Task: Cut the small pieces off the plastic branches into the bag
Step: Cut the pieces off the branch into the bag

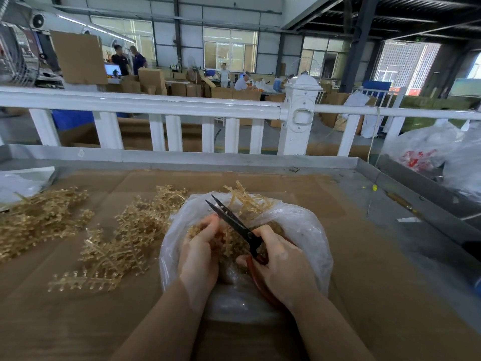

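Observation:
A clear plastic bag (307, 230) lies open on the cardboard-covered table, with small amber pieces inside. My left hand (200, 254) grips a translucent amber plastic branch (226, 243) over the bag's mouth. My right hand (281, 264) holds black scissors with red handles (234, 220); their blades are slightly apart and point up-left past my left fingers. Bare cut stems (250, 199) lie at the bag's far edge. Piles of uncut branches (130, 230) and more branches (39, 217) lie to the left.
The table has a raised metal rim (234, 160), with a white fence (182, 108) behind it. Clear bags with red contents (421, 152) sit at the right. A white bag (23, 181) lies at the far left. People work among cardboard boxes in the background.

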A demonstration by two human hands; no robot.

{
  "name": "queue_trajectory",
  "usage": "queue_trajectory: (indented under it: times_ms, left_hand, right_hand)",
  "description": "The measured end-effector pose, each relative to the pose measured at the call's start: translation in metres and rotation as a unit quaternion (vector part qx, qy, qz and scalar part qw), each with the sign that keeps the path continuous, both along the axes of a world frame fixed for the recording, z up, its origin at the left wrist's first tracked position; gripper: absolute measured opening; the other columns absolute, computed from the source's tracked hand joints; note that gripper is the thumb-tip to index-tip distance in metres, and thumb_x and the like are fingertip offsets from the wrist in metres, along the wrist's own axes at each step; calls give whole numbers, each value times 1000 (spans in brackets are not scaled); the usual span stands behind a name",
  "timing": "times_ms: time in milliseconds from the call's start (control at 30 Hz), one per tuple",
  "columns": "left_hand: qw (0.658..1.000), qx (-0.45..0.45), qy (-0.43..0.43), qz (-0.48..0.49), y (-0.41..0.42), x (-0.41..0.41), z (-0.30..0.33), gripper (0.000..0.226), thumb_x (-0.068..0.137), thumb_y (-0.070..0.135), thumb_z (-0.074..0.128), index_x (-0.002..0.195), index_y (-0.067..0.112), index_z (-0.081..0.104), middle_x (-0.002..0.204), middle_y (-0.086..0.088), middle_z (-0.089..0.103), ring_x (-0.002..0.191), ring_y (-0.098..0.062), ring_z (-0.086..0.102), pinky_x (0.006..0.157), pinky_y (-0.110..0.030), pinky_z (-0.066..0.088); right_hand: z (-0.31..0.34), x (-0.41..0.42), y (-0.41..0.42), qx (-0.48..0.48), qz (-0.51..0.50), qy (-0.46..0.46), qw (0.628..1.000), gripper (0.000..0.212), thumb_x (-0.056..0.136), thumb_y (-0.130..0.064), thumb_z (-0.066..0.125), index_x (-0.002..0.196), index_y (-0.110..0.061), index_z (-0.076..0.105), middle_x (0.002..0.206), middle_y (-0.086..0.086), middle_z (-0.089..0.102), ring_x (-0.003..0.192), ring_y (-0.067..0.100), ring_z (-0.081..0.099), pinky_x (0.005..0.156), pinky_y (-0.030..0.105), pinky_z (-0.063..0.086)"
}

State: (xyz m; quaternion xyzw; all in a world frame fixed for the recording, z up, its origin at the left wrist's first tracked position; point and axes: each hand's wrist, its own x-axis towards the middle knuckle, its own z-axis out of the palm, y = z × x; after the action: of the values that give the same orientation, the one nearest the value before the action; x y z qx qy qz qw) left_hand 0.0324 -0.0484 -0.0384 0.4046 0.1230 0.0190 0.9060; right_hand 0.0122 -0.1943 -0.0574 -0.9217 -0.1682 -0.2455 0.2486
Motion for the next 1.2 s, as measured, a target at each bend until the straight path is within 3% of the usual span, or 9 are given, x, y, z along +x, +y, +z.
queue_trajectory:
  times_ms: [133,267,333,500,667,967,1200]
  left_hand:
    - [1000,25,10,-4,1,1,-1,32,87,6,61,115,-8,59,112,-26,66,105,-39,64,92,-51,51]
    - [999,47,10,-18,0,1,1,17,90,0,55,106,-2,59,113,-31,61,97,-39,63,86,-47,53]
    - [997,68,18,-30,-1,0,1,24,90,-1,55,113,-10,58,112,-32,63,97,-40,64,82,-46,55]
    - [995,93,28,-38,-2,-1,1,27,87,-1,59,113,-9,60,90,-19,72,77,-27,70,65,-36,57]
    - [995,93,19,-37,0,2,-2,14,87,-1,59,100,-3,64,79,-13,74,71,-23,72,60,-33,57]
    - [995,98,10,-26,0,4,-4,21,87,-2,59,106,-10,61,93,-22,72,76,-28,72,66,-37,59]
    - [996,82,24,-16,0,3,-2,19,86,0,62,104,-7,62,101,-27,69,92,-38,68,81,-46,56]
  right_hand:
    - [0,-1,0,0,10,7,1000,49,82,-57,61,117,-23,57,104,-10,67,94,3,60,76,2,35]
    - [-1,-1,1,3,11,-3,1000,46,82,-55,62,116,-23,57,104,-10,67,94,3,60,78,8,41]
    - [-2,0,0,8,10,-10,1000,46,83,-55,61,115,-23,57,103,-10,66,94,4,59,80,10,42]
    - [-3,2,-1,7,10,-13,1000,50,83,-60,54,116,-23,55,104,-9,64,95,4,58,82,15,46]
    - [-3,2,-1,9,14,-5,1000,51,82,-61,54,117,-25,55,107,-10,64,98,3,57,83,14,45]
    - [-2,4,0,20,21,4,1000,44,82,-51,66,112,-21,57,99,-9,67,91,4,61,77,8,40]
    - [-1,5,0,-3,19,8,1000,47,86,-56,59,118,-23,53,101,-9,67,89,2,61,76,11,46]
